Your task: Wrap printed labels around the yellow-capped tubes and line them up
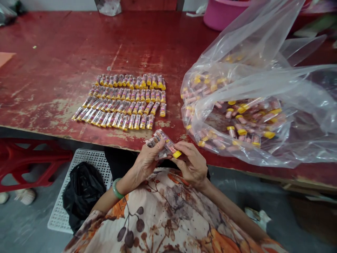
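Observation:
My left hand (147, 158) is closed on a few small clear printed packets (154, 142), its thumb pressed on top. Against them lies a small clear tube (170, 144) with a yellow cap and pink contents. My right hand (191, 161) pinches this tube near its capped end; whether the tube sits inside a packet I cannot tell. Just beyond my hands, several neat rows of wrapped yellow-capped tubes (123, 105) lie on the red table (65, 42). On the right, a large clear plastic bag (226, 95) gapes open, with many loose tubes (240, 119) in it.
A pink tub (221, 14) stands at the back right. Below the table on the left are a red plastic stool (28, 158) and a white perforated crate (79, 165) with a black plastic bag (83, 193). The table's front edge runs just in front of my body.

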Demonstrator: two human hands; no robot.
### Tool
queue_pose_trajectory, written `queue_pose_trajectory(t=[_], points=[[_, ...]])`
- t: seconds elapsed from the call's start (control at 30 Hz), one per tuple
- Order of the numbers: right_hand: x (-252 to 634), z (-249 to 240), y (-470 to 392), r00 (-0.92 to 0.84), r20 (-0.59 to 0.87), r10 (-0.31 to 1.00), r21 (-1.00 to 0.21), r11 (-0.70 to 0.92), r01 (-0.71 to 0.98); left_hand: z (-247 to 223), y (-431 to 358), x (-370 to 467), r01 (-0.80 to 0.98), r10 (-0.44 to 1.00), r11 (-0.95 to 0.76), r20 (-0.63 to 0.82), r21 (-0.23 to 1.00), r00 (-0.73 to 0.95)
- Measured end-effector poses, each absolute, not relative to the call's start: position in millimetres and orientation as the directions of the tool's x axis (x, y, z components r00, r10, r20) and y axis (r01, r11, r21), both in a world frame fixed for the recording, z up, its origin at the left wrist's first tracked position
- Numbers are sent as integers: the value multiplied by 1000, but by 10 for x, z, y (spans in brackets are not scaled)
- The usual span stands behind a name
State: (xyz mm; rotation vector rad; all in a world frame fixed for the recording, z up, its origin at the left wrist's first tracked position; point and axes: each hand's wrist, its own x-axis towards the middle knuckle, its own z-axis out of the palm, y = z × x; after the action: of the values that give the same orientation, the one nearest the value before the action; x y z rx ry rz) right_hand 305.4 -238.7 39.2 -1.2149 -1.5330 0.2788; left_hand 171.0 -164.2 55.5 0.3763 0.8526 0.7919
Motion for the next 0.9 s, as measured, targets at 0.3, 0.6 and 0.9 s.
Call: queue_pose_trajectory(t=[0.3,0.6,0.9], points=[[3058,509,-2160,202,290,935,-953,262,155,580,-1755,1689,-390,732,654,-411,648,544],[3084,618,-2266,179,430,885,-865,347,363,557,-1729,1699,-399,757,614,-366,681,541],[2990,481,-2349,133,772,621,-478,430,766,561,-1763,1703,-384,750,619,-369,685,549]])
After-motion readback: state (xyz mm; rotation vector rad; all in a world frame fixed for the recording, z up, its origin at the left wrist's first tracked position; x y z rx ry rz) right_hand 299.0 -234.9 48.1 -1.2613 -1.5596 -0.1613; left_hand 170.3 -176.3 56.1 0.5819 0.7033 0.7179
